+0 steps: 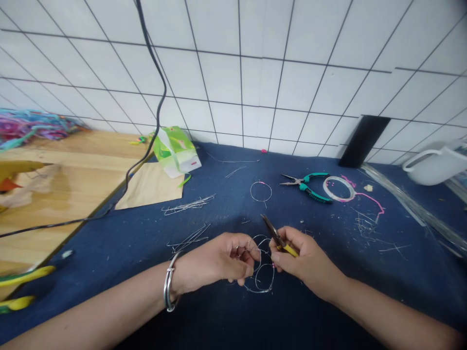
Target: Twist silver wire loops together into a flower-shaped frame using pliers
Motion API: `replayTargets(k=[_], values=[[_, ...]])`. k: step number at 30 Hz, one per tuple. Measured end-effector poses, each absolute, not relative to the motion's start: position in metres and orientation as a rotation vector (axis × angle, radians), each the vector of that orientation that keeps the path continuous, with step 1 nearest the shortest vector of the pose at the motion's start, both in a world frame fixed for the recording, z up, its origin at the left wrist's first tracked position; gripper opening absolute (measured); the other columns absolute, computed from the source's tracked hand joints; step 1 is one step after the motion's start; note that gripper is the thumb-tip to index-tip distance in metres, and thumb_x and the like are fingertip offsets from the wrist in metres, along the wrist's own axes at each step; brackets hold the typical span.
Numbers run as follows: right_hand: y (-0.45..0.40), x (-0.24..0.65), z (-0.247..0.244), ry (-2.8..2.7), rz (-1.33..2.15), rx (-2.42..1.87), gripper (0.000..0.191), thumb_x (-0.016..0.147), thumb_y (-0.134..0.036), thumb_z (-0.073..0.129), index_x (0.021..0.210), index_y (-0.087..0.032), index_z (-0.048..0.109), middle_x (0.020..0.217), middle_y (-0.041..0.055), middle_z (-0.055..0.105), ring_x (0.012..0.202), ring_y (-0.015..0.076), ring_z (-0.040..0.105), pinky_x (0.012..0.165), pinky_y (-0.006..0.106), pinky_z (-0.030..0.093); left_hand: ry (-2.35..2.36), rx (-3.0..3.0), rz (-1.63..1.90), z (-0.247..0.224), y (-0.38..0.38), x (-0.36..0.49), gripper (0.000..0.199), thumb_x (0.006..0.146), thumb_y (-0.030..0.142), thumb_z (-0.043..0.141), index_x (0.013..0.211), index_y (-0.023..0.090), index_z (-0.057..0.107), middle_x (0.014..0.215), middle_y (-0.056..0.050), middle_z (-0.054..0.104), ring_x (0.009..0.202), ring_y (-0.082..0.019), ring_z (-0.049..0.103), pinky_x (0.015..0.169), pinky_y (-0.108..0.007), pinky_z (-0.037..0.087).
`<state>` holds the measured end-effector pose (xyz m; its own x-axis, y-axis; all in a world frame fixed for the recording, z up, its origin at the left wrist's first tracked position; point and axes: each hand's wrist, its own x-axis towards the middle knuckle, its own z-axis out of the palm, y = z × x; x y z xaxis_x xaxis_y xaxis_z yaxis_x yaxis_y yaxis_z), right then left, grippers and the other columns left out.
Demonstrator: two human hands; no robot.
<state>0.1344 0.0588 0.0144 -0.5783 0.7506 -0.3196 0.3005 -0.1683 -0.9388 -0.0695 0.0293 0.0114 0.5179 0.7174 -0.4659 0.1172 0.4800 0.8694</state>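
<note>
Thin silver wire rings (265, 277), joined together and dotted with small pink beads, hang between my two hands low in the middle of the view. My left hand (228, 257), with silver bangles on its wrist, pinches the wire loops. Closed round the yellow handles of a pair of pliers (272, 227) is my right hand (308, 255); the dark jaws point up and left. Its fingertips are close to the wire rings; whether they also grip the wire I cannot tell. Beyond the hands, a separate wire ring (261, 200) with pink beads lies flat on the dark blue cloth (226, 194).
Teal-handled long-nose pliers (308, 187) and a white roll (339, 197) with pink cord lie right. Cut wires (188, 204) sit left, below a green-and-white packet (175, 150). A black cable (160, 102) hangs down. A white cup (436, 165) stands far right.
</note>
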Motion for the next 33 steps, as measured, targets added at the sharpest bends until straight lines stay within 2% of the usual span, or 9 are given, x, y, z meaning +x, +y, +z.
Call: replayTargets(k=[3,6,9,11,16,22,33], values=[[0.066,0.14,0.019,-1.929,1.652,-1.224,0.007,0.078,-0.024,0.051,0.084,-0.021,0.049,0.078,-0.0023,0.053,0.068,0.0104,0.052,0.064,0.024,0.043,0.921,1.017,0.474,0.009,0.031,-0.073,0.016,0.072,0.015,0.06,0.088,0.016,0.056,0.069,0.003,0.055,0.055,-0.008,0.053,0.051,-0.021,0.036],[0.079,0.151,0.019,-2.219,1.234,-1.313,0.01,0.079,-0.026,0.05,0.087,-0.022,0.051,0.079,-0.0008,0.056,0.07,0.0129,0.053,0.064,0.027,0.042,0.897,1.01,0.486,0.007,0.032,-0.077,0.015,0.073,0.017,0.062,0.087,0.015,0.057,0.068,0.003,0.055,0.057,-0.008,0.054,0.053,-0.021,0.038],[0.091,0.162,0.014,-2.5,0.733,-1.21,0.015,0.075,-0.019,0.052,0.09,-0.02,0.053,0.082,0.0021,0.057,0.075,0.0158,0.052,0.069,0.031,0.041,0.887,1.005,0.508,0.006,0.034,-0.081,0.014,0.072,0.018,0.063,0.085,0.015,0.058,0.067,0.003,0.054,0.057,-0.009,0.055,0.053,-0.021,0.038],[0.096,0.166,0.009,-2.632,0.604,-1.041,0.017,0.074,-0.014,0.05,0.09,-0.019,0.054,0.083,0.0035,0.057,0.077,0.0162,0.051,0.07,0.031,0.041,0.896,1.013,0.532,0.006,0.035,-0.083,0.012,0.073,0.017,0.062,0.083,0.014,0.057,0.065,0.003,0.055,0.056,-0.008,0.054,0.053,-0.021,0.038],[0.09,0.163,0.006,-2.703,0.53,-0.851,0.015,0.076,-0.012,0.046,0.088,-0.018,0.052,0.083,0.0047,0.056,0.077,0.0164,0.049,0.071,0.032,0.041,0.947,1.056,0.571,0.007,0.036,-0.085,0.007,0.074,0.016,0.06,0.079,0.015,0.055,0.06,0.004,0.054,0.055,-0.009,0.053,0.052,-0.021,0.037],[0.08,0.156,0.008,-2.725,0.527,-0.854,0.014,0.077,-0.012,0.045,0.087,-0.019,0.052,0.085,0.0045,0.056,0.079,0.0169,0.049,0.078,0.037,0.04,0.993,1.076,0.562,0.01,0.035,-0.083,0.007,0.073,0.015,0.059,0.078,0.015,0.054,0.059,0.004,0.055,0.054,-0.009,0.053,0.051,-0.022,0.038],[0.076,0.156,0.005,-2.685,0.538,-0.869,0.015,0.077,-0.012,0.047,0.089,-0.018,0.052,0.085,0.0044,0.056,0.08,0.0169,0.049,0.077,0.036,0.041,1.041,1.196,0.522,0.01,0.032,-0.08,0.005,0.074,0.013,0.053,0.077,0.016,0.053,0.064,0.004,0.053,0.058,-0.01,0.054,0.052,-0.022,0.041]])
